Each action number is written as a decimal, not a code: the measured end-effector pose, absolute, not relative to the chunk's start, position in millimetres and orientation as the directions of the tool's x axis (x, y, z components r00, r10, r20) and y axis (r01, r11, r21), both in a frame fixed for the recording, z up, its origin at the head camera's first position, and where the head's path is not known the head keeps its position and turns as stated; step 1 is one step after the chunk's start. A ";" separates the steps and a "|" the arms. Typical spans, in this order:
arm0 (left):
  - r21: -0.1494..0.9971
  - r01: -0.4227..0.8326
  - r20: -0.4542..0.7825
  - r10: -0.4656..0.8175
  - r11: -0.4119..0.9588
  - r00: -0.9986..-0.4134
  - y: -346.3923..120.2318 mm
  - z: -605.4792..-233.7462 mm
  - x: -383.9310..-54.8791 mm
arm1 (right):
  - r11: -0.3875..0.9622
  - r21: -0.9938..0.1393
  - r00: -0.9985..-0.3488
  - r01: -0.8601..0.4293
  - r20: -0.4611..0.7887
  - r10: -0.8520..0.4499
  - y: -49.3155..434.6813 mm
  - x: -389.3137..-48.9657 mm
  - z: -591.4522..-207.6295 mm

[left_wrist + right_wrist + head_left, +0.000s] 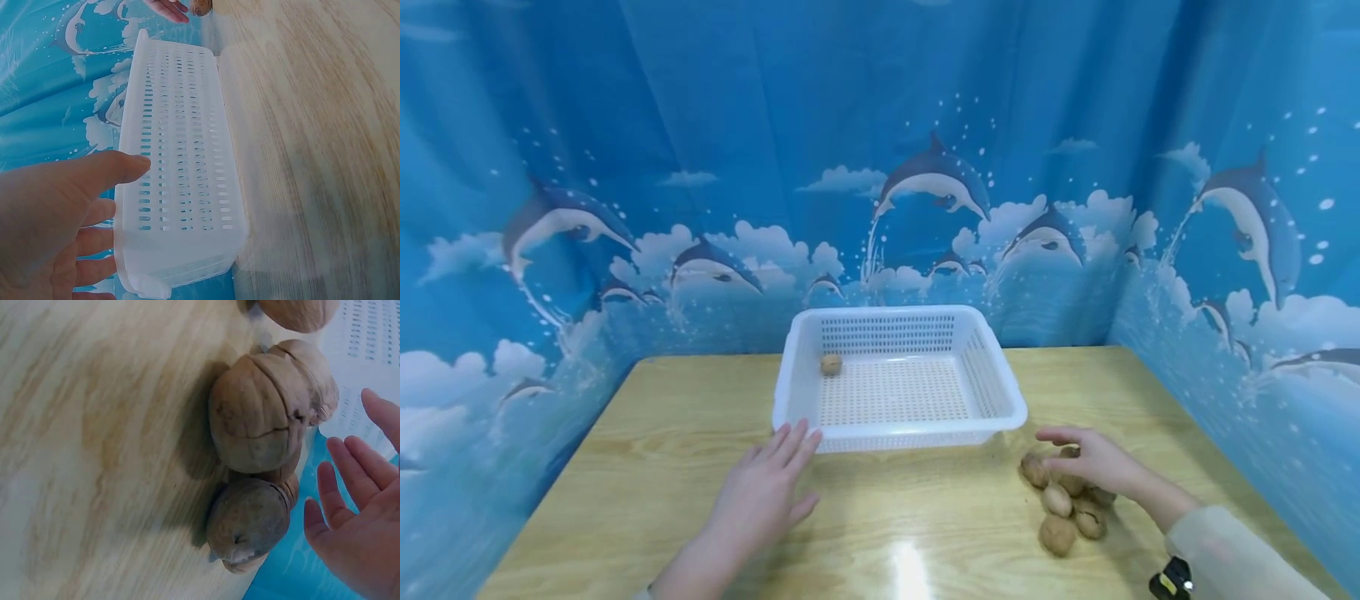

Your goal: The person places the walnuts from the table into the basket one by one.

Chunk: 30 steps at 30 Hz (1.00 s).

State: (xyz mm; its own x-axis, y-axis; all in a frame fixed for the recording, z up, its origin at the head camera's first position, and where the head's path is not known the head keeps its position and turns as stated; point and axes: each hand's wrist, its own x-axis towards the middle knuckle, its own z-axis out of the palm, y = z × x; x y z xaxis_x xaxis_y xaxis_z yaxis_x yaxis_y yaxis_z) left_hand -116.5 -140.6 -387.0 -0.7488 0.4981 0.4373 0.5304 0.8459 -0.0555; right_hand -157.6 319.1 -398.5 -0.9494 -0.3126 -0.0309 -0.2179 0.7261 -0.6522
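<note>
A white plastic basket (901, 428) with slotted walls stands at the back of the table. One walnut (831, 364) lies inside it, toward the back left. My left hand (763, 492) is at the basket's front left corner, fingers stretched out and fingertips right at the rim; the left wrist view shows its thumb in front of the slotted wall (181, 137). To the right of the basket sits a heap of several walnuts (1057, 500). Over that heap hovers my right hand (1101, 460), its fingers spread with nothing between them. In the right wrist view, a cracked walnut (259, 415) is nearest the camera.
The wooden table (647, 467) reaches back to a blue curtain (760, 150) printed with dolphins, which also hangs along both sides. A dark band (1171, 578) is around the right sleeve.
</note>
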 end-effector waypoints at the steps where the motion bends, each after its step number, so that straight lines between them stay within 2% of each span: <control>1: -0.060 0.532 0.433 0.502 0.844 -0.748 -140.7 -387.1 -116.6 | 0.737 -0.637 -0.951 -0.224 -0.023 -0.308 317.6 -156.1 -399.5; 9: -0.054 0.534 0.422 0.503 0.844 -0.754 -142.3 -385.1 -112.3 | 0.790 -0.549 -0.945 -0.273 -0.002 -0.328 307.8 -153.5 -404.9; 15: -0.061 0.545 0.430 0.515 0.836 -0.742 -138.4 -383.2 -117.2 | 0.830 -0.493 -0.947 -0.261 -0.036 -0.319 307.2 -157.6 -397.2; 20: -0.088 0.555 0.452 0.530 0.827 -0.718 -138.0 -383.6 -117.1 | 0.825 -0.495 -0.929 -0.271 -0.089 -0.359 307.3 -156.9 -398.8; 23: -0.080 0.551 0.443 0.524 0.831 -0.727 -139.1 -383.8 -115.6 | 0.822 -0.504 -0.925 -0.264 -0.109 -0.364 307.2 -156.7 -403.3; 30: -0.067 0.541 0.415 0.517 0.838 -0.749 -138.7 -385.2 -116.1 | 0.805 -0.510 -0.922 -0.304 -0.054 -0.382 309.2 -157.8 -412.0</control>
State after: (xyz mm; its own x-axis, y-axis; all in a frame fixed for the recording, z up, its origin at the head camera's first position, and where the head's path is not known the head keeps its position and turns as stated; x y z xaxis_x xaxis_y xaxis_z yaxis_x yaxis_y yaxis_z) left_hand -116.1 -138.7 -385.2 -0.7487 0.5171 0.4149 0.5415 0.8380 -0.0673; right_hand -157.8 309.2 -412.0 -0.9224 -0.3824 -0.0537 -0.3038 0.8046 -0.5102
